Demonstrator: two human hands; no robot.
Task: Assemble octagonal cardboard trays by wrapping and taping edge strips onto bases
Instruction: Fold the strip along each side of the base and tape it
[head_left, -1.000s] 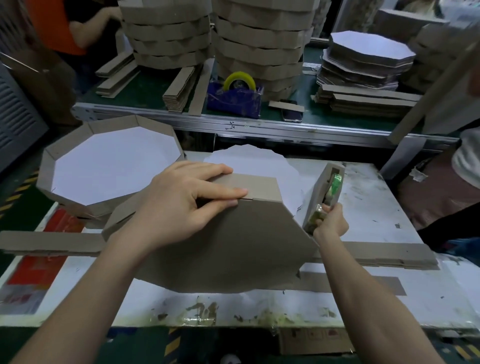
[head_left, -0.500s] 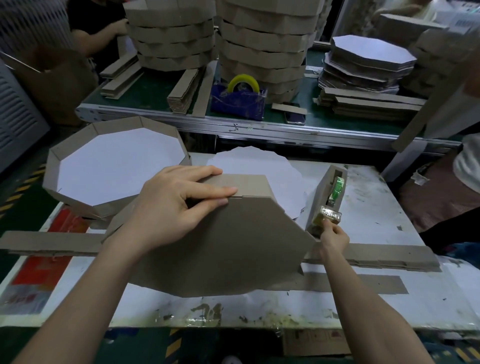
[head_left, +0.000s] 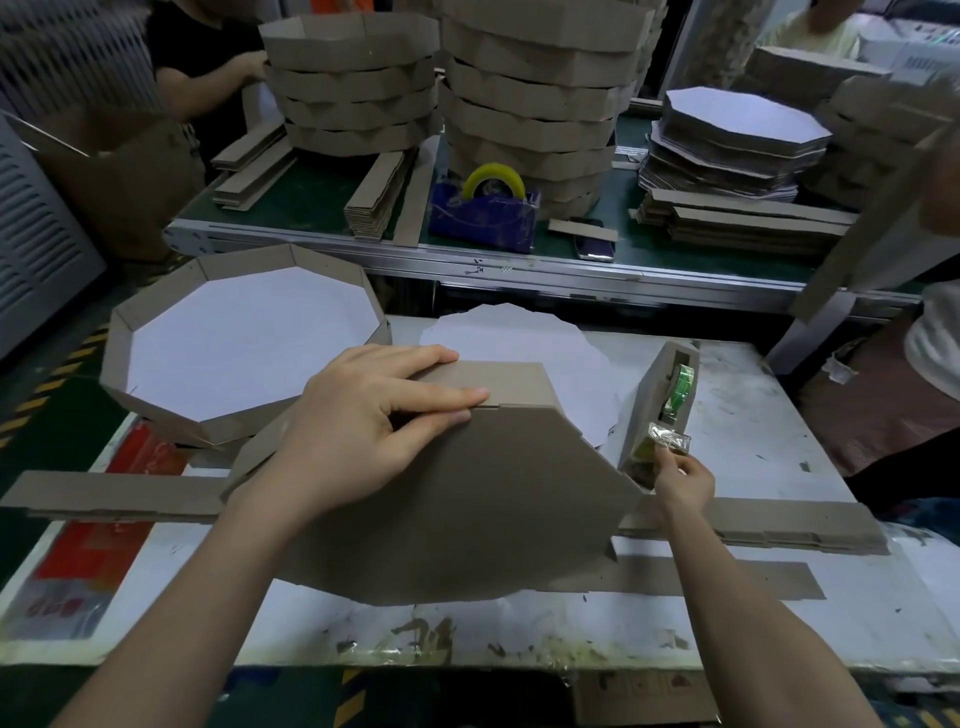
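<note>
A brown octagonal tray (head_left: 467, 509) stands tilted on its edge on the white table, its underside facing me. My left hand (head_left: 363, 431) grips its top edge, fingers curled over the edge strip (head_left: 498, 382) where the strip meets the base. To the right stands a cardboard-clad tape dispenser (head_left: 657, 395) holding a green tape roll. My right hand (head_left: 683, 480) pinches the free end of the tape (head_left: 667, 441) at the dispenser's front. White octagonal bases (head_left: 524, 338) lie flat behind the tray.
A finished tray (head_left: 156, 384) with a white floor sits at the left. Long flat edge strips (head_left: 753, 525) lie across the table. Beyond, a green bench (head_left: 311, 192) carries tall tray stacks, strip bundles, a blue dispenser (head_left: 483, 213) and base stacks (head_left: 737, 140). People stand at both sides.
My right hand slid down from the dispenser's side to its front and took hold of the tape end. My left hand stayed on the tray's top edge.
</note>
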